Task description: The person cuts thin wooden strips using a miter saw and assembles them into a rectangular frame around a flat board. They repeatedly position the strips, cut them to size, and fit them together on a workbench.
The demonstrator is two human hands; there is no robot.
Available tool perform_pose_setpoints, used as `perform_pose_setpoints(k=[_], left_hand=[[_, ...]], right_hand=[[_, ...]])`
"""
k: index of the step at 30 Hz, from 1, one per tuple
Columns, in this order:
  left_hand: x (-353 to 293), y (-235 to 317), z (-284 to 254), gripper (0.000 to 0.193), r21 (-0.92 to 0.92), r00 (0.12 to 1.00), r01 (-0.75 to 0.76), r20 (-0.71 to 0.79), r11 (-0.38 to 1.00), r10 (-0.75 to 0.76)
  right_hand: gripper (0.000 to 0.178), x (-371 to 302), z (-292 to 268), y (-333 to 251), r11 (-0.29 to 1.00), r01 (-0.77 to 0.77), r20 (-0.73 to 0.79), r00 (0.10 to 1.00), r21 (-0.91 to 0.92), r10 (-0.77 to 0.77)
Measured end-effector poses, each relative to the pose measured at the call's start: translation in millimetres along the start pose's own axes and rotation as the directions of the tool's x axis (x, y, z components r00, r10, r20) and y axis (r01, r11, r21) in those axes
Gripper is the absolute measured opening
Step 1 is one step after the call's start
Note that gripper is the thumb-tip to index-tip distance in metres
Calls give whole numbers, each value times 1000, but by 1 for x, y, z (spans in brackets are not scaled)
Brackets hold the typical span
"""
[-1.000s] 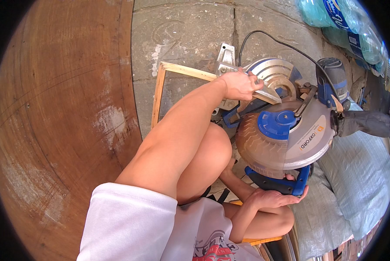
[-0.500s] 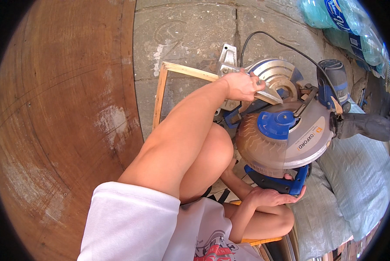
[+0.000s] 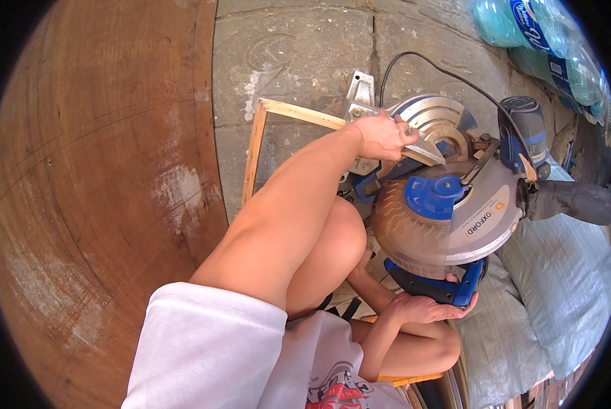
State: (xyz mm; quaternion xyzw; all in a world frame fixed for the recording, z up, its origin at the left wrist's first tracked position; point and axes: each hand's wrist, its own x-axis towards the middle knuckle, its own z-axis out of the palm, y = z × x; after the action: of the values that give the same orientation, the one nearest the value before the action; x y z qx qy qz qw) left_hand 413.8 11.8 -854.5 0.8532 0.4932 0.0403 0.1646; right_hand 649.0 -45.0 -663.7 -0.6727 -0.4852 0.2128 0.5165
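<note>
- The step in hand looks like a cut on the mitre saw [image 3: 448, 204], which sits on the stone floor [image 3: 298, 61] at the right, near the person's knee.
- The left hand [image 3: 382, 136] presses a wooden strip [image 3: 298, 112] onto the far side of the saw's table; its fingers are curled together over the wood, close to the blade guard.
- The right hand [image 3: 424, 308] grips the blue handle [image 3: 441, 290] at the near side, fingers wrapped under it.
- To do it well, I judge the strip should be held flat against the fence, the holding fingers kept clear of the blade line, and the head lowered slowly.
- Count: one saw, one power cord [image 3: 428, 65], two strips joined at a corner, two hands.
- One round wooden tabletop [image 3: 94, 191] lies left; grey sacks [image 3: 557, 286] lie right.
</note>
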Motion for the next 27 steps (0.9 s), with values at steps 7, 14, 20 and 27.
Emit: perform_pose_setpoints(k=[7, 14, 20, 27], left_hand=[[4, -1, 12, 18, -89, 999, 33, -36, 995, -36], [1, 1, 3, 38, -94, 993, 78, -85, 992, -86], [-2, -2, -9, 48, -40, 1000, 14, 5, 999, -14], [0, 1, -6, 51, -121, 995, 102, -3, 987, -103]], right_hand=[[60, 0, -2, 3, 1000, 29, 23, 999, -3, -28], [59, 0, -2, 3, 1000, -17, 2, 1000, 20, 17], [59, -1, -3, 7, 1000, 14, 8, 1000, 13, -15], [61, -1, -4, 11, 998, 62, 27, 998, -21, -61]])
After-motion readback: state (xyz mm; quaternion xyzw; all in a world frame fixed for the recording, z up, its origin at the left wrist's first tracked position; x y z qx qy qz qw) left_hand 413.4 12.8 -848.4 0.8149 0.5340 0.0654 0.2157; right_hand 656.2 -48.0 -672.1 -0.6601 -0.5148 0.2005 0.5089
